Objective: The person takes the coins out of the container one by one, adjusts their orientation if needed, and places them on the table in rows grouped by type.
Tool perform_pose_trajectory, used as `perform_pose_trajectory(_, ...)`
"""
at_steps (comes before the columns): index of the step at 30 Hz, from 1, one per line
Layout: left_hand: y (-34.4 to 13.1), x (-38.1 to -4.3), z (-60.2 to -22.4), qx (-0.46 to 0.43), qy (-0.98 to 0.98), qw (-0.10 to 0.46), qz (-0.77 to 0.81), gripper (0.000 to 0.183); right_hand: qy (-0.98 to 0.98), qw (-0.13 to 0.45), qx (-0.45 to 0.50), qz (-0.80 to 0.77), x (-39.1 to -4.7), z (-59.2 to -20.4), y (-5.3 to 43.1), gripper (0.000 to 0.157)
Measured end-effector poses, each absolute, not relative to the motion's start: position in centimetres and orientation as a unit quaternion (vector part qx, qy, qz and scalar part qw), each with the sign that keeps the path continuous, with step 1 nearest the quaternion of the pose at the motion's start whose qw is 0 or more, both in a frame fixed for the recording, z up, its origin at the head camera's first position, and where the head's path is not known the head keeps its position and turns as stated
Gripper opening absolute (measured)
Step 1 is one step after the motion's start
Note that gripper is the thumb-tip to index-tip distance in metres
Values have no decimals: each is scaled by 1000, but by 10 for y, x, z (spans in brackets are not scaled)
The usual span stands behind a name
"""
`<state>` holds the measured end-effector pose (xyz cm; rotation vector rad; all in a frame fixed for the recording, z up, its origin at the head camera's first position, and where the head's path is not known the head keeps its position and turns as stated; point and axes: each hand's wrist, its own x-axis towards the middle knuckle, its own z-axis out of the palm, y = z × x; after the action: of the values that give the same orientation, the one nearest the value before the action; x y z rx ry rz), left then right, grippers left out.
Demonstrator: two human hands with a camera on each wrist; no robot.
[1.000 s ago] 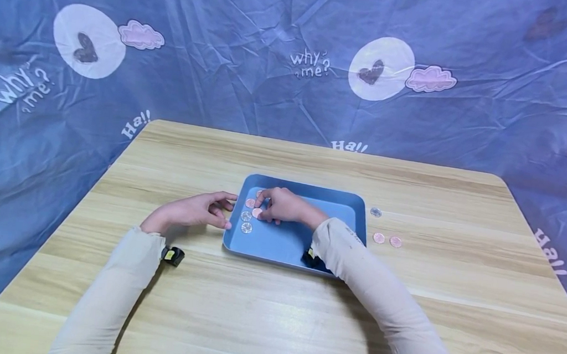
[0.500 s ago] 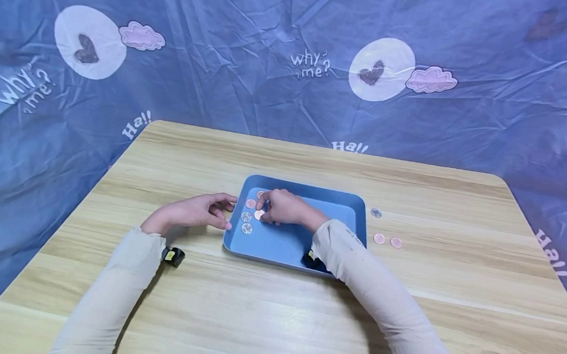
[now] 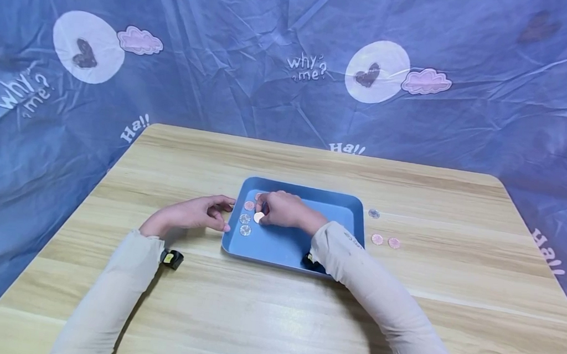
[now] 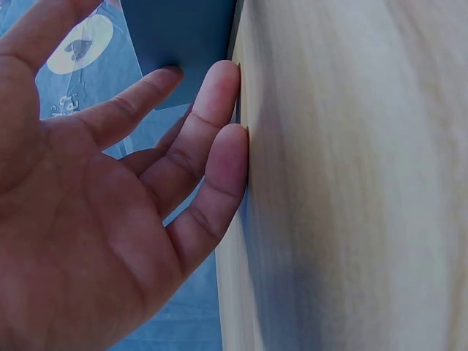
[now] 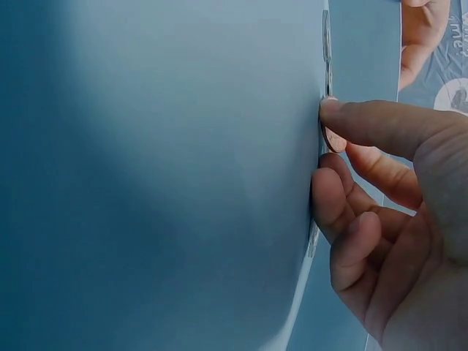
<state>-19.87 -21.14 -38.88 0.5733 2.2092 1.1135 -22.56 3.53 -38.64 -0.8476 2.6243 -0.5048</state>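
My right hand [image 3: 288, 209] is inside the blue tray [image 3: 307, 189], near its left end. Thumb and finger pinch a copper-coloured coin [image 3: 258, 217], which stands tilted on edge in the right wrist view. Beside it on the tray floor lie a pink copper coin [image 3: 249, 205] and two silver coins, one at the middle [image 3: 244, 219] and a nearer one [image 3: 245, 230]. Another copper coin [image 3: 258, 196] is partly hidden by the fingers. At the tray's left wall rests my left hand [image 3: 195, 213], fingers loosely bent, with fingertips touching the table and tray side.
To the right of the tray, a silver coin [image 3: 374, 213] and two copper coins, a left one [image 3: 377, 239] and a right one [image 3: 394, 243], lie on the wooden table [image 3: 272, 315]. A printed blue cloth [image 3: 250, 85] hangs behind the table.
The pinched coin has shifted slightly right and tilted up, showing brighter in the right fingers. The left hand stays in place at the tray wall. The head view has tipped slightly.
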Motion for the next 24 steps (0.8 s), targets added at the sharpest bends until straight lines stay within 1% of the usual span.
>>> perform_pose_trajectory(9,-212,-197,-390,218,826,297,426,73,916,164,-312,-190,-222,-389,35,10)
perform_pose_trajectory(13,-212,-197,-391,219,824,299,428,73,915,153,-318,-194,-220,-383,40,6)
perform_pose_trajectory(15,-212,-196,-390,219,825,298,426,73,914,153,-317,-202,-219,-378,44,7)
perform_pose_trajectory(17,-212,-197,-390,219,827,297,425,74,907,167,-314,-225,-220,-371,49,9)
perform_pose_trajectory(24,-212,-198,-390,221,829,295,421,74,845,254,-288,-372,-222,-355,75,13)
